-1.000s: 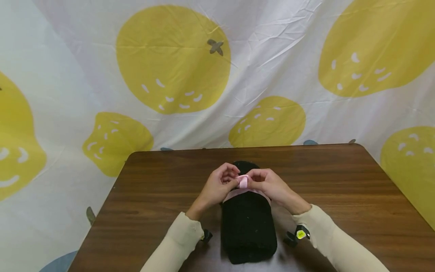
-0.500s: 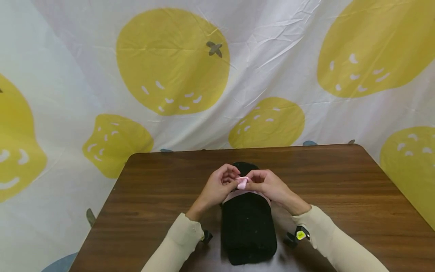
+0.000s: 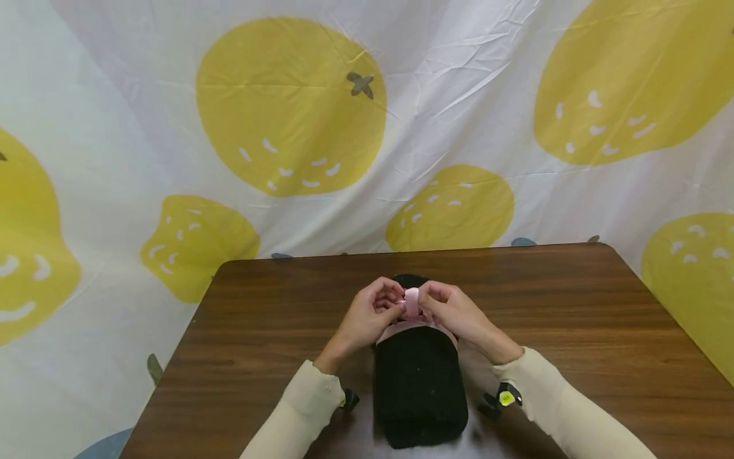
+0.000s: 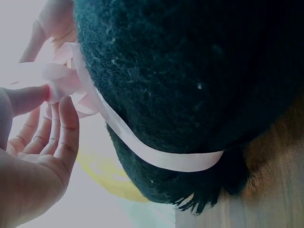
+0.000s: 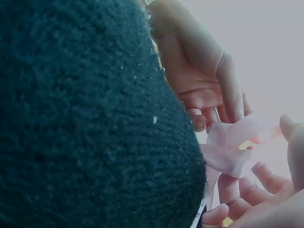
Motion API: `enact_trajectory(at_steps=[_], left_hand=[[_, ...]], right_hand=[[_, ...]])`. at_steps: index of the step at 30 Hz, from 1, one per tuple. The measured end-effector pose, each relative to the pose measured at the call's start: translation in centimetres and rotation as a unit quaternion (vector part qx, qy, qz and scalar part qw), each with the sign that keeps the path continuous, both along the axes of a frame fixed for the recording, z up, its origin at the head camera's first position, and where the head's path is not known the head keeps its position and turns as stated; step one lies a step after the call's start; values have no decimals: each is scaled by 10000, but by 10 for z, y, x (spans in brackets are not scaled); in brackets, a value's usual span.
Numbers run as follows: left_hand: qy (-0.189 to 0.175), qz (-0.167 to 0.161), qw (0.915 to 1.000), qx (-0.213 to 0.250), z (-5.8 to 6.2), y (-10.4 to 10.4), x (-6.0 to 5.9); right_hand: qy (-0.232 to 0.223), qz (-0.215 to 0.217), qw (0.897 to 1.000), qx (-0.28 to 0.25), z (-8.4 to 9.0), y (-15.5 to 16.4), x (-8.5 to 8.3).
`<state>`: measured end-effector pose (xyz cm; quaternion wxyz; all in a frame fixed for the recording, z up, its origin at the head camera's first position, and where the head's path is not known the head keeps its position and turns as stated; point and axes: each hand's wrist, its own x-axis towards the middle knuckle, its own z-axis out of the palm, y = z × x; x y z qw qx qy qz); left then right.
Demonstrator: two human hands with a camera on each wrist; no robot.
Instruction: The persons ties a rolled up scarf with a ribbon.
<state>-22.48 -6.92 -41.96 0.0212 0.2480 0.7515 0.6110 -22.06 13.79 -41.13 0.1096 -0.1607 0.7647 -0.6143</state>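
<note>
A folded black knitted scarf (image 3: 421, 389) lies lengthwise on the table, its fringe (image 4: 194, 202) showing in the left wrist view. Round its middle runs a pale pink satin ribbon (image 4: 178, 161), gathered into loops on top. My left hand (image 3: 368, 313) pinches the ribbon between thumb and fingers on the left side of the loops. From the right, my right hand (image 3: 463, 317) pinches a ribbon loop (image 3: 411, 302) that stands up between both hands. In the right wrist view, the pink loops (image 5: 230, 149) sit between the fingers of both hands at the scarf's edge.
The brown wooden table (image 3: 275, 319) extends to both sides of the scarf. Behind it hangs a white cloth (image 3: 143, 115) printed with yellow fruit. Black wrist devices (image 3: 507, 394) sit at the sleeve cuffs, low beside the scarf.
The ribbon loop between my hands has risen and now stands taller. My right fingers have shifted slightly upward with it, while my left hand has stayed nearly in place.
</note>
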Motion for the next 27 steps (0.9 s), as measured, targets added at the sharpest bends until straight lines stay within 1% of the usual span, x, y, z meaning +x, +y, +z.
enact_trajectory(at_steps=[3, 5, 7, 10, 12, 14, 17, 20, 24, 27], left_hand=[[37, 93, 9998, -168, 4, 0, 2], [110, 150, 9994, -283, 13, 0, 7], [193, 204, 9989, -375, 22, -1, 13], [300, 260, 9987, -325, 33, -1, 20], [331, 307, 9985, -316, 35, -1, 22], [345, 347, 9983, -329, 36, 0, 23], [355, 417, 9975, -450, 35, 0, 22], [416, 444, 9970, -475, 23, 0, 14], [454, 434, 9973, -371, 5, -1, 3], [466, 427, 9975, -305, 2, -3, 0]], right_hand=[[195, -107, 9997, 43, 1, -1, 0], [448, -239, 9986, 175, 2, -2, 1], [805, -363, 9958, 255, 2, -4, 1], [1286, -512, 9902, 194, 3, -4, 3], [1459, -493, 9880, 85, 5, -5, 5], [1458, -370, 9886, 5, 6, -4, 6], [1348, -117, 9908, -40, 8, -4, 8], [1310, 14, 9914, -52, 10, -4, 9], [1361, 65, 9907, -65, 11, -2, 8], [1372, 96, 9904, -114, 12, 0, 7]])
